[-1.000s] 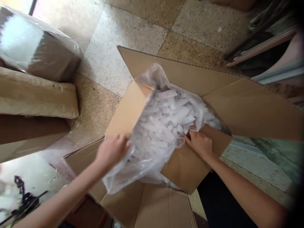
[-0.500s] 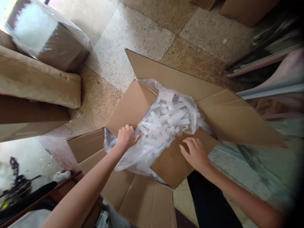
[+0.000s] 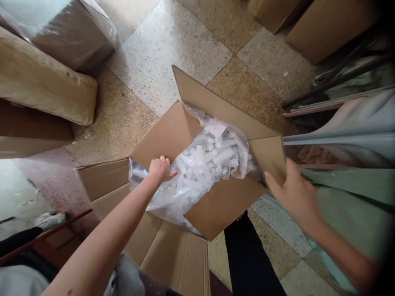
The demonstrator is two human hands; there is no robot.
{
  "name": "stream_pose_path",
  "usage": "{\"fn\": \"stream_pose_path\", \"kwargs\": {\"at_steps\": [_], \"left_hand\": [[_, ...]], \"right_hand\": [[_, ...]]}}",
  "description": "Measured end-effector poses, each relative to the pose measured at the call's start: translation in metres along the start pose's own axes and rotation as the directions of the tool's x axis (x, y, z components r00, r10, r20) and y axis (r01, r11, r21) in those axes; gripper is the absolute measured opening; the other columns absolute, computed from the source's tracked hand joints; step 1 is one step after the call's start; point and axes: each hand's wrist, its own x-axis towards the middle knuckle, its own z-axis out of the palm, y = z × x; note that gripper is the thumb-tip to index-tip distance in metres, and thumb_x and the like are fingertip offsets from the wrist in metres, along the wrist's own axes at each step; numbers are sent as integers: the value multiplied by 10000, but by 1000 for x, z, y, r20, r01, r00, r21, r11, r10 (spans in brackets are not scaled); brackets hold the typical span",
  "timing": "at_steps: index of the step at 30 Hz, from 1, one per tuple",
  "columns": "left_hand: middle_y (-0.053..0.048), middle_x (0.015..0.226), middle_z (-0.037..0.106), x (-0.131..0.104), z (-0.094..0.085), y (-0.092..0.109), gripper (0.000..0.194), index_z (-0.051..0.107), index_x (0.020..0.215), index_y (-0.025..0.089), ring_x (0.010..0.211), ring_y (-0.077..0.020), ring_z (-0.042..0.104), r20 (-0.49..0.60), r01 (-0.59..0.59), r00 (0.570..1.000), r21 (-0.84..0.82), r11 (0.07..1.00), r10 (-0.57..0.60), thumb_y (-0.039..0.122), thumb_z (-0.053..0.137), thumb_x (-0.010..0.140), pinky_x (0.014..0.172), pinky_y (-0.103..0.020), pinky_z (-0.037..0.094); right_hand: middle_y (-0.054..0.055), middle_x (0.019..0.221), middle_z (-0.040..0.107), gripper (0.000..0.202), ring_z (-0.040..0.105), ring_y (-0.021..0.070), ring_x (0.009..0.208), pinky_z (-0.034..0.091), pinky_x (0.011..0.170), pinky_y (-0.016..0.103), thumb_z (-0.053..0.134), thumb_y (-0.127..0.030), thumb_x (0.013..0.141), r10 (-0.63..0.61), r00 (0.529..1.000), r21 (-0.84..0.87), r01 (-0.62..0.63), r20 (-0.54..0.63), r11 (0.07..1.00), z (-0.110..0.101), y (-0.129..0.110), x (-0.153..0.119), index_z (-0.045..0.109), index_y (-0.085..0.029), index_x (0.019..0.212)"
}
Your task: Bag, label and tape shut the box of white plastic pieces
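Observation:
An open cardboard box (image 3: 166, 135) stands on the floor with its flaps spread. Inside it, a clear plastic bag (image 3: 163, 205) lies open around many white, translucent plastic pieces (image 3: 206, 158). My left hand (image 3: 160, 169) is at the lower edge of the left flap, fingers curled over it, thumb stretched toward the bag. My right hand (image 3: 296, 193) grips the right end of the long far flap (image 3: 267, 154), thumb on the near face, fingers partly hidden behind. That end is bent toward me. A shorter flap (image 3: 226, 203) slants out on the near right side.
A plastic-wrapped carton (image 3: 74, 37) and a long tan padded bundle (image 3: 46, 78) stand at left. More cardboard boxes (image 3: 333, 28) are at upper right. Framed panels and cloth (image 3: 339, 123) lie close to my right arm. My dark-clad leg (image 3: 247, 255) is beside the box.
My right hand has moved from above the near right flap to the end of the long far flap, taken hold of it and bent it inward. My left hand stays on its flap.

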Motion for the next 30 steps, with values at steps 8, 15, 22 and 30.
{"fn": "stream_pose_path", "kwargs": {"at_steps": [8,15,22,30], "left_hand": [[-195,963,644,1,8,-16,733,644,909,105,910,-354,641,-144,-93,987,-119,988,76,715,238,891,774,-443,438],[-199,976,660,7,4,-11,771,627,975,105,936,-374,630,-121,-9,992,-279,960,-26,739,199,880,811,-497,437],[-236,1022,634,11,-8,-10,845,617,1083,89,919,-384,641,24,38,999,-299,953,-32,773,181,846,761,-442,470],[-230,987,645,12,-6,-12,871,612,1056,79,916,-372,643,-1,5,1000,-291,957,-5,795,168,836,751,-423,478]], "right_hand": [[101,1075,680,558,628,289,997,518,760,407,454,-698,829,-45,945,523,-140,325,841,-49,4,95,629,-253,1116],[92,1047,713,593,694,235,824,565,576,327,380,-648,904,-136,585,566,-659,800,496,-43,-69,133,556,-228,1284],[121,1599,63,724,63,262,1484,147,1201,518,268,-534,962,-388,773,442,156,501,883,46,-100,46,193,-100,1536],[299,1557,22,838,-54,405,1458,140,1150,623,391,-529,941,-457,883,-39,463,108,885,139,-131,-4,176,63,1494]]}}
